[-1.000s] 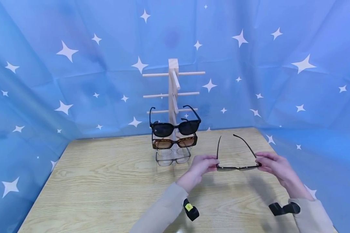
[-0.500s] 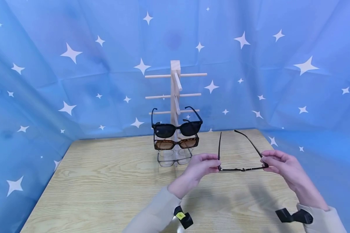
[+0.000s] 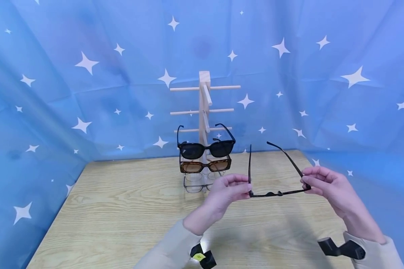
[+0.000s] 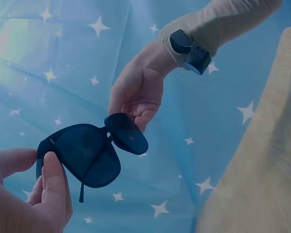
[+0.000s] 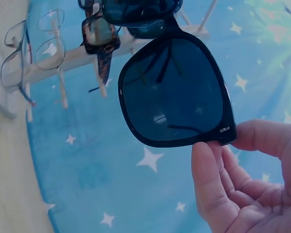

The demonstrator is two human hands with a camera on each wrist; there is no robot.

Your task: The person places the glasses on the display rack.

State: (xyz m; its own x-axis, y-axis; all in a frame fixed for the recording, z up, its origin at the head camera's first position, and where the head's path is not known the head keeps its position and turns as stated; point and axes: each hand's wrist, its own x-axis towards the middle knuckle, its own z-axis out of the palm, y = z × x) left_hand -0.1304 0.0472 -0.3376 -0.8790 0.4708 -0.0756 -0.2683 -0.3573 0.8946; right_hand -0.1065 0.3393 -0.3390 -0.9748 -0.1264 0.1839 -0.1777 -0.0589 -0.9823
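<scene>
Both hands hold one pair of black sunglasses (image 3: 270, 194) above the table, its temples spread and pointing away from the person. My left hand (image 3: 223, 194) pinches the frame at the left hinge. The right hand (image 3: 333, 196) pinches the opposite hinge corner. Large dark lenses (image 5: 172, 92) show in the right wrist view. To the left of the hands, a wooden display stand (image 3: 204, 101) carries black sunglasses (image 3: 207, 148), tortoiseshell sunglasses (image 3: 205, 165) below them, and clear-lensed glasses (image 3: 194, 188) at the bottom, which the left hand partly covers.
The upper pegs (image 3: 223, 87) of the stand stick out sideways with no glasses on them. A wood-grain table (image 3: 121, 209) lies under everything. Behind and at the sides hangs a blue cloth (image 3: 138, 45) with white stars.
The held sunglasses have risen a little and tipped, so less of the lenses shows from above. Both hands still pinch the hinges. The head view has shifted slightly.
</scene>
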